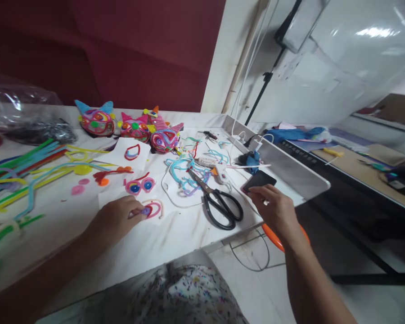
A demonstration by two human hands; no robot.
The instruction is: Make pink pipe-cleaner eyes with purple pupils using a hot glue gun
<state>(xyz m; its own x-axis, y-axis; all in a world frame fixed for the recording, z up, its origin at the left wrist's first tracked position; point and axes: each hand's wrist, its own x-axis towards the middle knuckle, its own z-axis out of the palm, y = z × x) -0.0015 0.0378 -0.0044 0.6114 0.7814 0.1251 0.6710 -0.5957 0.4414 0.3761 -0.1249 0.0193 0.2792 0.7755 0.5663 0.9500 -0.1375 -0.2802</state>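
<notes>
My left hand (116,218) is closed, pinching a small purple pipe cleaner coil (145,210) at the table's front. Right beside those fingertips lies a pink and red curved pipe cleaner loop (157,206) on white paper. Behind it rests a pink pipe cleaner piece with two blue round eyes (141,185). My right hand (273,202) has its fingers pinched together at the near edge of a black flat phone-like object (260,180); what they hold, if anything, is too small to make out. Black-handled scissors (219,202) lie open between my hands.
Several colourful cat-like heads (97,121) stand at the back. Loose pipe cleaners (30,184) spread across the left. A white glue gun (221,173) with its cord lies among blue pipe cleaner scraps (178,173). A raised panel (276,153) borders the table's right side.
</notes>
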